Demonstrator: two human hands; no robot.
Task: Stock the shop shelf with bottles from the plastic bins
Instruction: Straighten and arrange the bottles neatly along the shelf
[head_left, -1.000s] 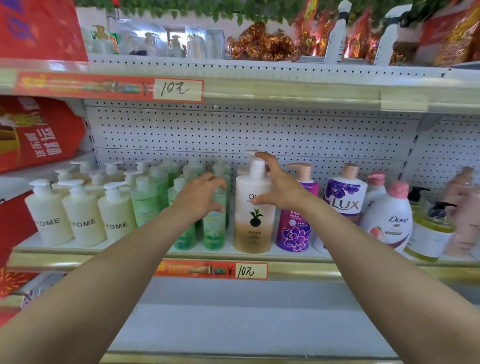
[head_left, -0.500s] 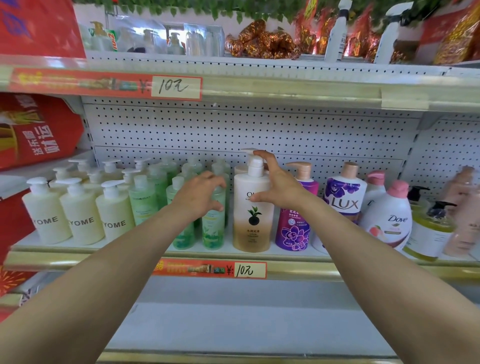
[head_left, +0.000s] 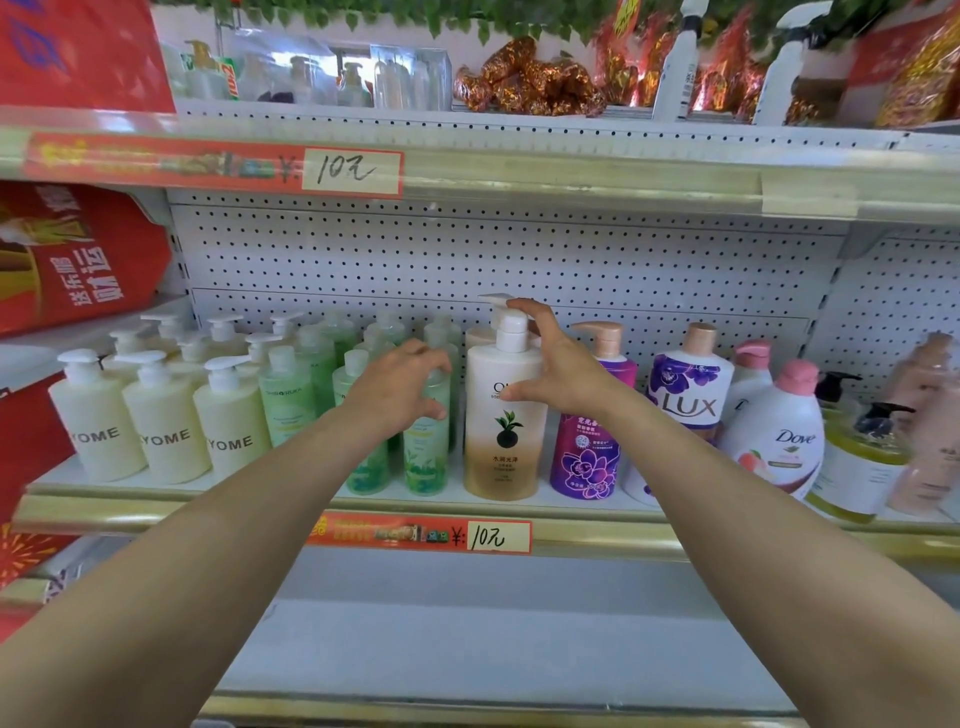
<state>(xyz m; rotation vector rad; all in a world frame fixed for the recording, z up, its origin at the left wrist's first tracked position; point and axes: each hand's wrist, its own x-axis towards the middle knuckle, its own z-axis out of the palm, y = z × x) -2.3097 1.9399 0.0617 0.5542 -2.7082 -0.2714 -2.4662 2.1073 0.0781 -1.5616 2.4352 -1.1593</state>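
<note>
The shelf (head_left: 727, 540) across mid-frame is being stocked, and placing is judged the step in hand. The pump bottle (head_left: 501, 415) stands at centre, in the front row. Squaring and release are called for next. Its neck is loosely held by the right hand (head_left: 563, 366), thumb in front. A green bottle (head_left: 428, 457) just left is gripped from above by the curled left hand (head_left: 402, 387).

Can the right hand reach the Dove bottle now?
Probably yes: the Dove bottle stands at the shelf front, nothing before it; the right hand must first release the beige pump bottle.
</note>
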